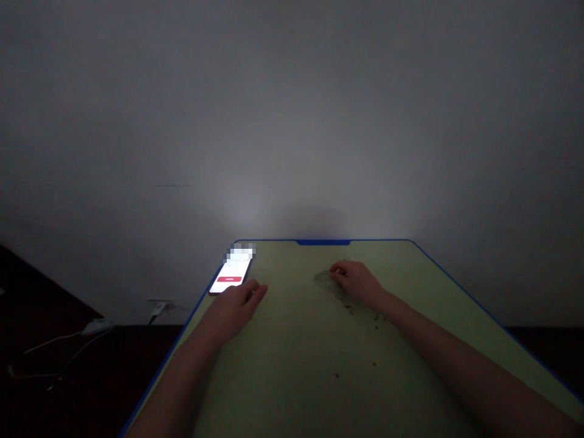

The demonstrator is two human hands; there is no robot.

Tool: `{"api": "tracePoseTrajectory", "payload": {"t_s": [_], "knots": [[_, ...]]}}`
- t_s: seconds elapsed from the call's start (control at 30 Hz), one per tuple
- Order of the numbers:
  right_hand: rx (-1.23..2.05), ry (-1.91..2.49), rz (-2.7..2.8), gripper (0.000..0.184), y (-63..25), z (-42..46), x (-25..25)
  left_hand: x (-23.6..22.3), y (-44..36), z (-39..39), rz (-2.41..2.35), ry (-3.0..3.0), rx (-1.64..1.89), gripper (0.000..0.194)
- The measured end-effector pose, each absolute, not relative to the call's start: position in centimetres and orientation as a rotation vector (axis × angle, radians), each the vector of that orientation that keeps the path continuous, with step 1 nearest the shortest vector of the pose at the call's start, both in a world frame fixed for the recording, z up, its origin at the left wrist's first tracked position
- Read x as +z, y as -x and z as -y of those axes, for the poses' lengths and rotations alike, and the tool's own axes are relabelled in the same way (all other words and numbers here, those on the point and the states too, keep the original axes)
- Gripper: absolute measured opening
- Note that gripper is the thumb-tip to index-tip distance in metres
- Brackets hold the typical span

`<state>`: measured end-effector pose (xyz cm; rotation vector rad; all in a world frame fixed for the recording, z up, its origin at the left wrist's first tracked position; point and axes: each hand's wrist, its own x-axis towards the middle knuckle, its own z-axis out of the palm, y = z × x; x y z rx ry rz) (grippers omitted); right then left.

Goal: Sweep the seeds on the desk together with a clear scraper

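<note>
My left hand (237, 304) rests near the left edge of the table, just below a lit phone (231, 274). Its thumb and forefinger are a little apart, and nothing shows between them. My right hand (356, 280) is at the far middle of the table with thumb and fingertips pinched together. Beside and partly under those fingertips lies a see-through, thin-looking thing (322, 277), its outline faint in the dim light. What the pinch holds is too small to make out. Several small dark bits (349, 310) are scattered near my right wrist.
The pale green table (274, 371) has a blue rim and meets a grey wall (292, 121) at its far side. More dark crumbs (336, 375) lie closer to me. Low on the left, white cables (59, 347) and a wall plug (157, 309) sit beyond the table.
</note>
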<state>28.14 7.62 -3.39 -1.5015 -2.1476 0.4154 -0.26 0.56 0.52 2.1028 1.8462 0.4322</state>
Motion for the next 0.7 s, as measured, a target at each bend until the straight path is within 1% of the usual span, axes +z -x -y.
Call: {"api": "tracePoseTrajectory", "payload": {"t_s": [0.37, 0.6, 0.7], "knots": [[0.532, 1.215, 2.463, 0.016, -24.0, -6.3, -2.2, 0.7, 0.2, -0.3, -1.854, -2.119, 0.444, 0.044], [0.642, 1.066, 2.566, 0.016, -24.0, -3.5, -0.9, 0.8, 0.1, -0.3, -1.852, -2.105, 0.439, 0.044], [0.632, 1.113, 2.491, 0.021, -25.1, -2.1, 0.1, 0.8, 0.1, -0.2, -1.825, -2.115, 0.462, 0.043]]}}
